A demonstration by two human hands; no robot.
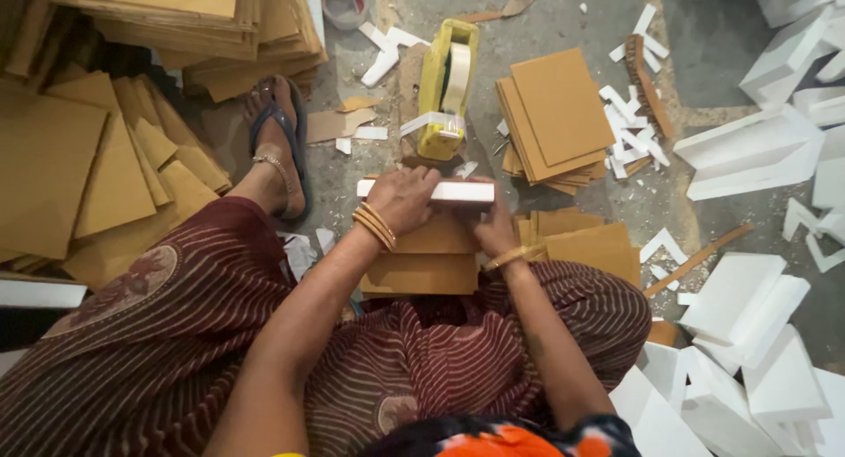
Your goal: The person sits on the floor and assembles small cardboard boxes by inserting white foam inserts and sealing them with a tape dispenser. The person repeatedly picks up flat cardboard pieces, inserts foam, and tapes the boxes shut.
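A long white foam strip (458, 191) lies across a brown cardboard piece (422, 261) in front of me on the floor. My left hand (403, 197) rests over the strip's left half, fingers curled on it. My right hand (495, 231) grips the strip and cardboard edge from below on the right. Just beyond them stands a yellow tape dispenser (446, 87) with a loose end of tape hanging to the left.
Cardboard stacks (556, 114) lie ahead and more (88, 175) on the left. White foam blocks (748, 316) pile at right. A sandalled foot (280, 144), a tape roll (345, 3), a wooden stick (698, 259) and foam scraps (629, 140) lie around.
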